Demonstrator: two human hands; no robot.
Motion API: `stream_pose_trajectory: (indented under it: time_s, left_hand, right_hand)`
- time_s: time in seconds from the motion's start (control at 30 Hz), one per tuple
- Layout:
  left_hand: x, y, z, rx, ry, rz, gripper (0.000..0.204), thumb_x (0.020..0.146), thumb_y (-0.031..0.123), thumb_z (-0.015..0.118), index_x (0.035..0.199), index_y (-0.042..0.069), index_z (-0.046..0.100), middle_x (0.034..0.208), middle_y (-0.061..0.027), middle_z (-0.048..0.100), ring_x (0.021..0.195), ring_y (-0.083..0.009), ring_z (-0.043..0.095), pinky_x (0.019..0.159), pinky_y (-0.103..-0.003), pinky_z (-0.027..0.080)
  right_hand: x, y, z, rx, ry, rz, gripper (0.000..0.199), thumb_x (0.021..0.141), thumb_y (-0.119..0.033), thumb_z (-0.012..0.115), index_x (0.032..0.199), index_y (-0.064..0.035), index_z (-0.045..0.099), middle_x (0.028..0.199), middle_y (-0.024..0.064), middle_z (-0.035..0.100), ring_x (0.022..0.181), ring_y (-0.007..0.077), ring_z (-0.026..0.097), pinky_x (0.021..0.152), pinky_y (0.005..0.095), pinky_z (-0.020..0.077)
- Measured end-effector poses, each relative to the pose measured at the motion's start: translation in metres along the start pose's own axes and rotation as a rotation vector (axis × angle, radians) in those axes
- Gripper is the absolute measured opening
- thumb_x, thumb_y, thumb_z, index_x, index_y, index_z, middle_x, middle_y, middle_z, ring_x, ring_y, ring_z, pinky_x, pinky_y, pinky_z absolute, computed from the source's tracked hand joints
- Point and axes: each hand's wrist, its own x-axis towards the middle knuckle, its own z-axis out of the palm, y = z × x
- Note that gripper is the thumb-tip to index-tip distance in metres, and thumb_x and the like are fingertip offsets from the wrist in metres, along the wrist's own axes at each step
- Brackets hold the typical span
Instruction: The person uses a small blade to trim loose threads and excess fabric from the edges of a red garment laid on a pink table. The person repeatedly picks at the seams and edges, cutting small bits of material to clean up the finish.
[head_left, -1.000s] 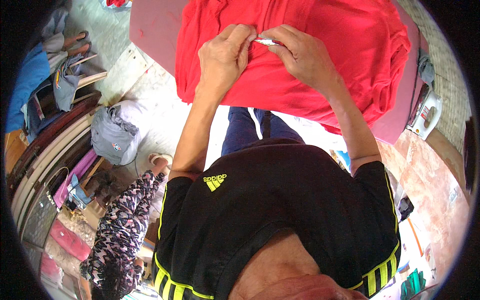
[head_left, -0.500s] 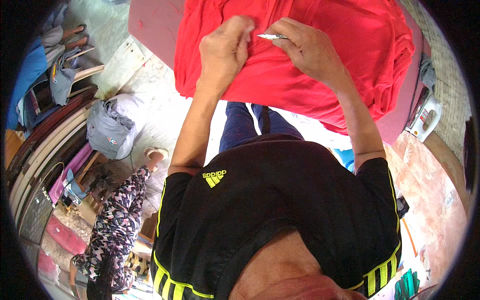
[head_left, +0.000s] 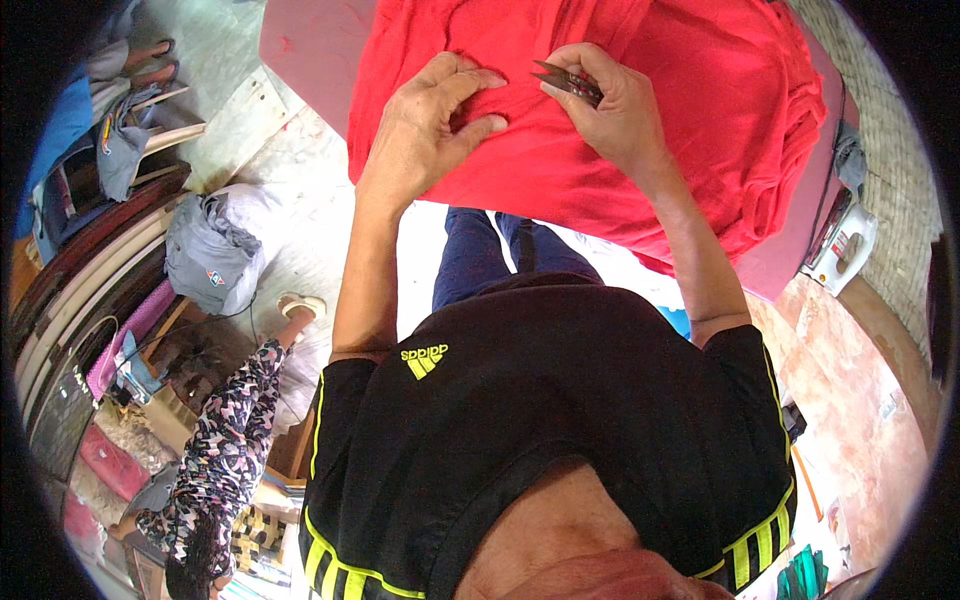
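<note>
Red garment [head_left: 600, 150] looks like soft matt knit cloth; the little snips [head_left: 570, 82] are dull grey metal.

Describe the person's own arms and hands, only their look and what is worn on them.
Both forearms are bare to the short black sleeves, the right one trimmed with yellow stripes. The left hand and the right hand wear no gloves; no ring, watch or bracelet shows on either wrist.

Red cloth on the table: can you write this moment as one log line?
left hand: pressing red cloth garment | right hand: holding small metal thread snips | pink table: under cloth
</note>
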Motion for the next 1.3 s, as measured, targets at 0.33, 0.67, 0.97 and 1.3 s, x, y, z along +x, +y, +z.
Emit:
stream_pose_trajectory:
  time_s: [0.33,0.67,0.97,1.3]
  left_hand:
    - [-0.009,-0.014,0.025,0.222,0.256,0.150,0.023,0.078,0.013,0.077,0.100,0.013,0.073,0.089,-0.0043,0.067,0.080,-0.0252,0.066,0.070,-0.036,0.054]
    - [-0.002,-0.016,0.017,0.077,0.213,0.051,0.008,0.086,0.005,0.069,0.094,0.004,0.069,0.084,-0.0107,0.068,0.076,-0.0304,0.067,0.068,-0.037,0.054]
    - [-0.006,-0.015,0.016,-0.071,0.271,-0.041,0.012,0.089,0.001,0.067,0.100,0.002,0.064,0.086,-0.0095,0.067,0.073,-0.0230,0.067,0.065,-0.034,0.053]
    - [0.003,-0.016,0.013,0.256,0.063,0.223,0.029,0.081,0.009,0.074,0.109,0.016,0.072,0.088,-0.0014,0.064,0.071,-0.0227,0.065,0.060,-0.035,0.052]
  right_hand:
    - [-0.001,0.000,0.013,-0.163,0.159,-0.262,0.021,0.085,-0.011,0.068,0.105,-0.0131,0.063,0.095,0.0065,0.068,0.084,0.0297,0.070,0.070,0.0396,0.0562]
    - [0.001,-0.013,0.001,0.042,-0.076,-0.147,0.033,0.092,-0.010,0.066,0.123,-0.0072,0.053,0.108,0.0117,0.071,0.095,0.0269,0.072,0.078,0.0357,0.0574]
    - [0.000,0.000,-0.004,0.039,-0.171,-0.126,0.032,0.099,-0.020,0.062,0.127,-0.0062,0.053,0.111,0.0139,0.070,0.101,0.0242,0.072,0.084,0.0355,0.0564]
    - [0.001,0.003,0.001,0.161,-0.125,-0.008,0.028,0.102,-0.018,0.056,0.125,-0.0025,0.053,0.110,0.0139,0.071,0.108,0.0229,0.069,0.091,0.0352,0.0538]
